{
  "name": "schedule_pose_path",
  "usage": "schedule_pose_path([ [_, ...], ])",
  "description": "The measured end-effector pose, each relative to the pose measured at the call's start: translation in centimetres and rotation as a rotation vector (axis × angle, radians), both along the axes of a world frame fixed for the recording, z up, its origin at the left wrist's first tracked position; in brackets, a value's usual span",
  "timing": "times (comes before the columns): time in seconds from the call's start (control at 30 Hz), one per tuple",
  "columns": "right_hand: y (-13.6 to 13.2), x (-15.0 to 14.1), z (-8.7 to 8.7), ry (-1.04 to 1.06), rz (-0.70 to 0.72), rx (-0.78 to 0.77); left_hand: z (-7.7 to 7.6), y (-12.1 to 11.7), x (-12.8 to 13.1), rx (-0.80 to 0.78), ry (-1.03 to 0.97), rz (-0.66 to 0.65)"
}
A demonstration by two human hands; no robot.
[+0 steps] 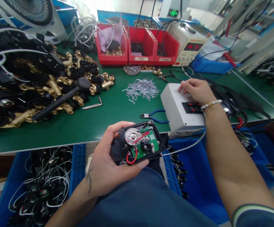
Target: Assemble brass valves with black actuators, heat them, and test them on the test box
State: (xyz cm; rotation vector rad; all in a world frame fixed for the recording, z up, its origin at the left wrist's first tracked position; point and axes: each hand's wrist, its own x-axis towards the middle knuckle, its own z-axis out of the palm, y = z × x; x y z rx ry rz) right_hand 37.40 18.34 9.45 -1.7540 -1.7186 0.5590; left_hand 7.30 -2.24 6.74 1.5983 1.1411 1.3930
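My left hand [113,160] is wrapped round an open black actuator housing [162,143], held up in front of the table's edge. Inside it show a green circuit board [154,138], a round silver motor [132,136] and red wires. A white cable [186,148] runs from the housing towards the right. My right hand [197,90] rests over a grey metal box [174,108], thumb and fingers pinched together at its top; whatever small part they grip is mostly hidden. Beside the box lie blue-handled cutting pliers [153,116].
A pile of silver clips [143,89] lies mid-table. To the left are heaped brass fittings [54,86], a black mallet [63,99] and a hex key [93,105]. Red bins [140,60] and a power supply [189,44] stand behind. Blue crates [79,160] sit below the table.
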Motion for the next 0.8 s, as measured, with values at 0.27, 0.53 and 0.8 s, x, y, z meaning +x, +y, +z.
schedule_pose_path([
  [0.27, -0.3, -0.4, 0.2, -0.011, -0.007, 0.001, 0.5, -0.1, 0.0, 0.067, 0.046, 0.007],
  [0.53, -0.1, 0.1, 0.1, -0.021, -0.002, -0.002, 0.3, 0.5, 0.3, -0.249, -0.398, -0.103],
  [0.8, -0.1, 0.1, -0.2, -0.044, -0.003, 0.009, -0.3, 2.0, 0.5, -0.498, -0.715, -0.166],
])
